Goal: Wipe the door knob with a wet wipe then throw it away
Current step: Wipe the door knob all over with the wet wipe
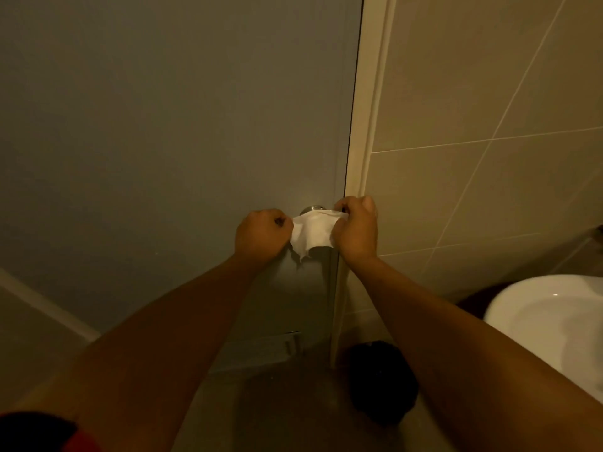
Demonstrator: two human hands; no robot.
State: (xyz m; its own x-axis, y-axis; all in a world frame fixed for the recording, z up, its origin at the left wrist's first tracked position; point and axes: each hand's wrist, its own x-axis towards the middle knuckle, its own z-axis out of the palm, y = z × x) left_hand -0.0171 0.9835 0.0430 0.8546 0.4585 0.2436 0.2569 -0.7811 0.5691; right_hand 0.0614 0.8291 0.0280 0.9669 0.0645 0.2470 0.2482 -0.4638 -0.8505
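Your round, silver metal door knob (314, 209) sits on the grey-green door (163, 141), close to the door's right edge, and only its top curve shows above the white wet wipe (311, 231). You have that wipe stretched across the front of the knob, covering most of it, with a ragged lower corner hanging free below.

Your left hand (262, 234) is curled into a fist, clamped on the wipe's left end, just left of the knob. Your right hand (355, 225) is also fisted, pinching the wipe's right end, and it lies over the seam where the door meets the cream door frame (368, 109). The two hands are apart, with the taut wipe and the knob between them. Both of your bare forearms reach in from the bottom of the view.

Right of the frame you have a wall of large beige tiles (489, 93). A white ceramic basin (554, 321) curves in at the lower right. On the dim floor, near the foot of the frame, stands a dark, black bin-like shape (381, 383); you cannot make out its detail. A red and black sleeve edge (39, 432) shows at the lower left corner.
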